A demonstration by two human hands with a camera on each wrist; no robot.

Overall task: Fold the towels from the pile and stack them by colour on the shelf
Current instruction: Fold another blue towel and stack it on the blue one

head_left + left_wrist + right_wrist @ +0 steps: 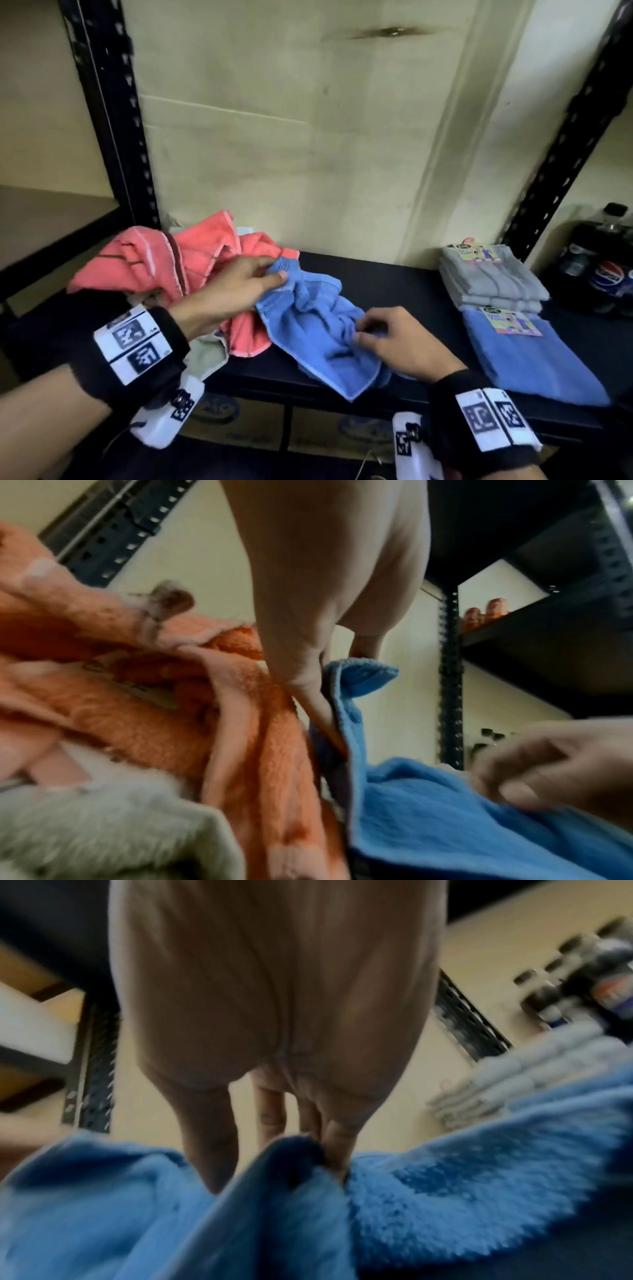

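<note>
- Up front, the left hand (236, 291) pinches a corner of the crumpled blue terry towel (318, 339).
- Its middle is pinched by the right hand (394, 337).
- Both sit on the black metal shelf (376, 277), beside the coral towel pile (171, 263).

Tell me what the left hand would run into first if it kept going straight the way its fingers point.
The left hand pinches a corner of the blue towel and points right and toward the back. Past that corner lies bare dark shelf, then probably the cream back wall; depth is unclear.
</note>
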